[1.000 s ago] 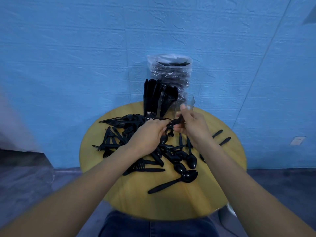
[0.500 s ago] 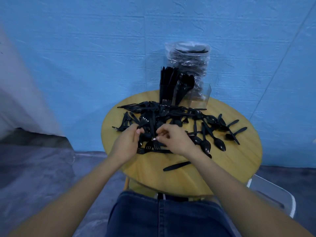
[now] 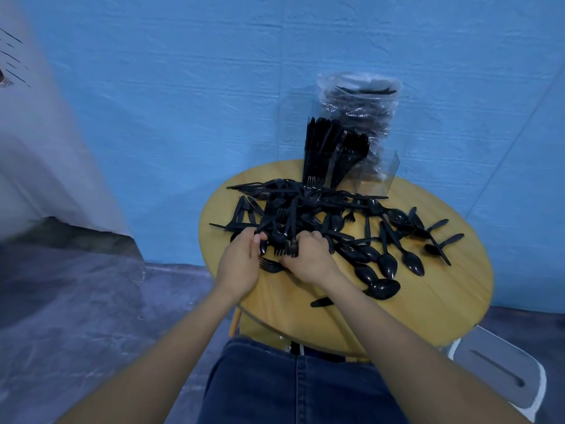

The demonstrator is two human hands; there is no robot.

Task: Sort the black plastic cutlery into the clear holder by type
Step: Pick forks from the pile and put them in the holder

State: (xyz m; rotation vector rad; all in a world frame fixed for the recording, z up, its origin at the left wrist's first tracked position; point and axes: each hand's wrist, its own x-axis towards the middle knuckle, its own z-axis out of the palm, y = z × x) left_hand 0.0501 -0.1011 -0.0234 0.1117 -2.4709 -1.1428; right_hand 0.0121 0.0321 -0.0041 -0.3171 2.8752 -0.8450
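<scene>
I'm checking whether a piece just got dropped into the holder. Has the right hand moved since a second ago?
Yes. The right hand has come back from beside the clear holder to the near edge of the cutlery pile, gripping forks.

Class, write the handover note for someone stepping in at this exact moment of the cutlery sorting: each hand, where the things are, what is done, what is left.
Left hand: at the near edge of the loose pile of black plastic cutlery, fingers curled on fork handles.
Right hand: beside it, gripping a few black forks, tines toward the person.
Clear plastic holder: at the far edge of the round wooden table; its left side holds upright sorted pieces, its right compartment looks empty.
Black spoons are spread to the right.
Done: part of the sorting.
Left: most of the pile, including all the spoons.
</scene>
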